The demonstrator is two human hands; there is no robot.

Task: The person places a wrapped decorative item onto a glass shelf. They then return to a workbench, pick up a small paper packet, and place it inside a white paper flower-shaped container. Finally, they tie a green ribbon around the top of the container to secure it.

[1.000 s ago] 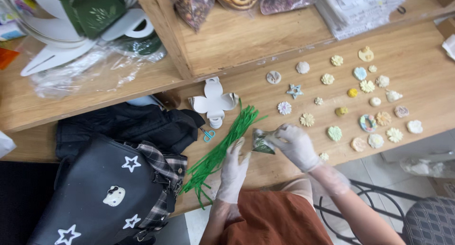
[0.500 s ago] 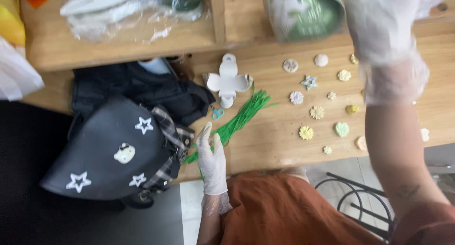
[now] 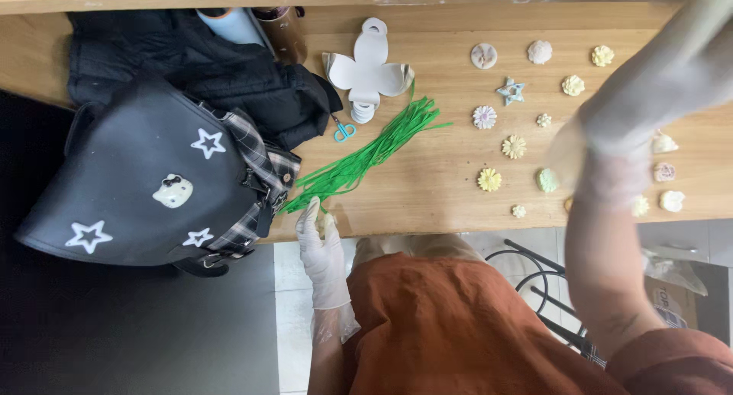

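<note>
My left hand [image 3: 317,231], in a white glove, lies flat on the front edge of the wooden table [image 3: 427,200]. Its fingertips touch the near end of a bundle of thin green strips [image 3: 366,154] that runs diagonally up to the right. My right arm is lifted close to the camera and blurred. Its gloved hand [image 3: 649,97] reaches toward the upper right corner, and I cannot see what is in it. Several small moulded flower shapes, such as a yellow one [image 3: 514,146] and a blue star [image 3: 511,91], lie spread over the right half of the table.
A black bag with white stars [image 3: 153,181] and a black jacket [image 3: 214,66] cover the table's left side. A white flat-cut paper box [image 3: 370,70], small blue scissors [image 3: 343,130] and a brown tumbler [image 3: 282,32] sit near the back. A metal chair frame [image 3: 534,280] stands below.
My right hand left the table and rose up past the camera. The view tilted down and left. My left hand stayed at the near end of the green strips.
</note>
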